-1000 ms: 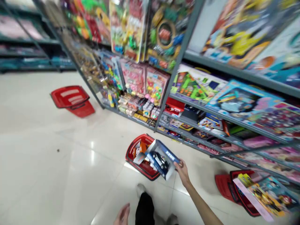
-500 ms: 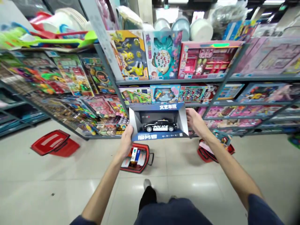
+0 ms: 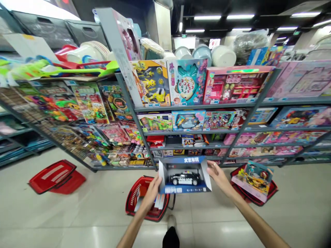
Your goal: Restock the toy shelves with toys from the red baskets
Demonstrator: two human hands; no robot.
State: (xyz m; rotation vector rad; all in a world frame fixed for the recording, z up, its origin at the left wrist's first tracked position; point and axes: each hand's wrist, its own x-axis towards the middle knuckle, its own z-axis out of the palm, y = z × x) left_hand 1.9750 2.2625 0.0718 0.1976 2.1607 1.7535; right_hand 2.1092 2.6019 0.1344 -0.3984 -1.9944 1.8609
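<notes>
A boxed toy police car (image 3: 185, 178), black and white in an open-fronted blue and grey box, is held out before me. Its lettering is smeared by motion. My left hand (image 3: 153, 188) grips the box's left end. At the right end, my right hand (image 3: 216, 175) has its fingers against the box's edge. Partly behind the box and my left hand stands a red shopping basket (image 3: 133, 196) with several boxes in it. To the right, a boxed toy set (image 3: 254, 181) lies across another basket (image 3: 274, 191).
A shelf unit (image 3: 196, 106) full of boxed toys faces me. Carded toys (image 3: 90, 103) hang on the rack at the left. A red basket (image 3: 54, 177) lies on the tiled floor (image 3: 85, 213) at the left. My foot (image 3: 171, 221) is below the box.
The toy police car box is lower in view and slightly to the right, still between both hands. The view has tilted up, showing more ceiling and lower shelves behind.
</notes>
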